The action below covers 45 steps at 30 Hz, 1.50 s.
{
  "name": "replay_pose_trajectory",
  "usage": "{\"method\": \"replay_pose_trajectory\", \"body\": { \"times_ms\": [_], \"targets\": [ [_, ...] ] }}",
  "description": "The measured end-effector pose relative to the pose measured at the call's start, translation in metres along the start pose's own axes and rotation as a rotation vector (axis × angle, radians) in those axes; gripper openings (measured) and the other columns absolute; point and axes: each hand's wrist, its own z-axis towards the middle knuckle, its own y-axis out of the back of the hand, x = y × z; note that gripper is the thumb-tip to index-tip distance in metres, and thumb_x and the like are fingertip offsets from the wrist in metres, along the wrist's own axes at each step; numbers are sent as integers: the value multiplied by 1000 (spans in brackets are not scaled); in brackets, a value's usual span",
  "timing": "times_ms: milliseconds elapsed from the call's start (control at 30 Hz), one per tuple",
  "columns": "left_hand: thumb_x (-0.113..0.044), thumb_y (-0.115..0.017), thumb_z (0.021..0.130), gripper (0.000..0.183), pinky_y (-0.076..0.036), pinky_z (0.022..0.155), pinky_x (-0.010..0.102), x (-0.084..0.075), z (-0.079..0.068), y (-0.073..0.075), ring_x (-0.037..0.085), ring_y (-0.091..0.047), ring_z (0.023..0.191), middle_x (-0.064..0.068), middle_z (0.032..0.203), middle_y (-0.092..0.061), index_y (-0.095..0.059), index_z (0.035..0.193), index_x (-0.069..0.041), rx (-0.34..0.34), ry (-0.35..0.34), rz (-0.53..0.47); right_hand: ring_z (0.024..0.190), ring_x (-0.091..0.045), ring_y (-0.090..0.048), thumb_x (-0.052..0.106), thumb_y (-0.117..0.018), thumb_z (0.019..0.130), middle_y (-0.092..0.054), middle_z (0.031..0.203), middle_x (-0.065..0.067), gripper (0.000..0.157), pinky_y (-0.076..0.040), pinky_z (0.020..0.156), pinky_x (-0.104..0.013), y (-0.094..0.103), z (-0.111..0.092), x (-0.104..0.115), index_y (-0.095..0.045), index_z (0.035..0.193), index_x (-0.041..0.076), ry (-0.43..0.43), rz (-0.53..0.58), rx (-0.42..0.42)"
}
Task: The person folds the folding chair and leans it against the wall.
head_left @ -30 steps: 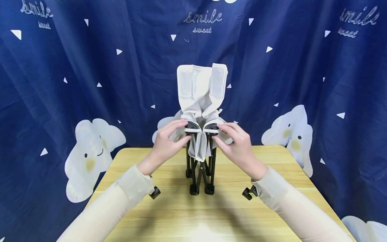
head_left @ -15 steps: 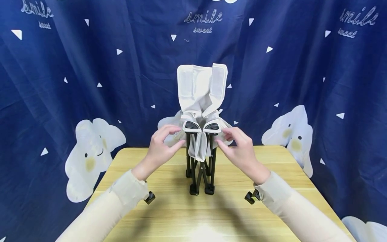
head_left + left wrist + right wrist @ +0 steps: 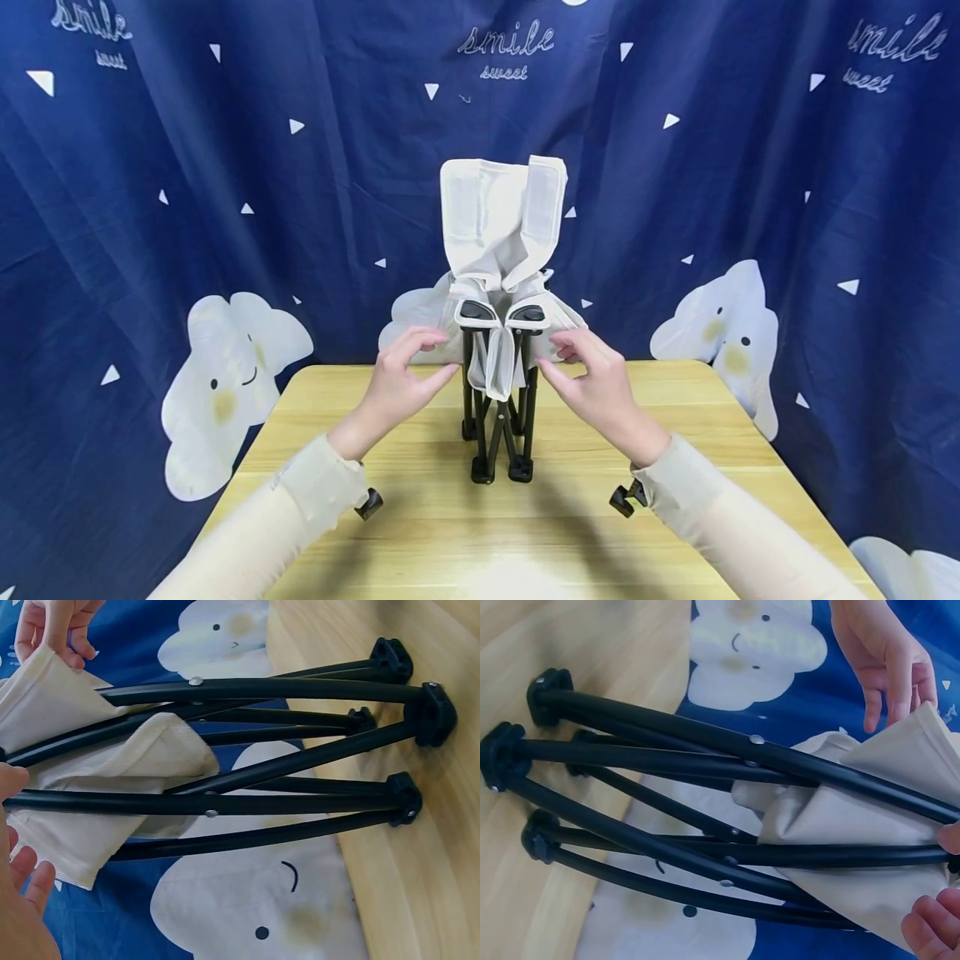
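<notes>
Where two hands (image 3: 401, 379) (image 3: 592, 379) reach, one chair (image 3: 499, 358) stands; beneath, one table (image 3: 450, 533).

You are wearing plain cream cloth sleeves (image 3: 251, 512), with small black devices (image 3: 370, 503) showing at the cuffs. The off-white fabric (image 3: 495, 200) is contrasting with its black tubular frame (image 3: 300, 803), where silvery rivets (image 3: 211, 814) are standing out. Your pale-yellow wooden bench (image 3: 427, 467) is showing streaky grain; the navy cloth curtain (image 3: 360, 167) is displaying white triangles (image 3: 431, 91), white lettering (image 3: 506, 40) and white clouds (image 3: 232, 354) with yellow cheeks (image 3: 223, 406).
</notes>
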Motion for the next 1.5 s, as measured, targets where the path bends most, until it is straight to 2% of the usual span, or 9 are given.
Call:
{"method": "replay_pose_trajectory", "body": {
  "times_ms": [333,600,867,1067,1300,1500],
  "targets": [
    [5,-91,76,36,-52,105,17,5,-21,-8,35,-73,106,16,111,-78,-77,109,0,27,43,-31,70,-25,-72,-3,-92,75,-75,88,-14,32,-64,64,-38,-4,-18,-3,-73,100,-5,-2,-45,31],
    [5,-91,77,35,-59,95,26,11,-38,-14,31,-73,99,15,109,-78,-76,108,0,48,71,-34,70,-22,-71,-3,-93,74,-74,87,-12,34,-63,63,-33,-8,-32,-5,-74,102,-1,-4,-41,54],
    [7,-92,74,39,-63,81,41,18,-59,-22,27,-72,92,13,107,-78,-76,108,-1,86,68,-13,67,-23,-70,-3,-93,72,-74,83,-12,36,-63,61,-36,-10,-46,-8,-74,103,-2,-20,-42,57],
    [5,-93,74,38,-64,82,40,19,-72,-30,29,-73,94,14,107,-78,-74,107,-1,105,83,8,66,-24,-71,-4,-93,72,-74,86,-14,36,-63,59,-35,-14,-58,-11,-74,102,-2,-32,-37,71],
    [1,-92,78,36,-65,85,39,16,-88,-37,30,-72,96,16,109,-77,-74,110,-1,155,148,-14,67,-24,-71,-4,-94,72,-75,87,-14,36,-64,60,-33,-20,-74,-14,-73,101,-2,-46,-37,102],
    [0,-91,80,35,-66,85,40,16,-101,-44,25,-73,95,17,108,-77,-74,111,-1,178,179,-10,68,-24,-71,-2,-95,73,-75,89,-13,36,-64,61,-30,-23,-87,-15,-73,102,-1,-79,-42,131]
  ]
}}
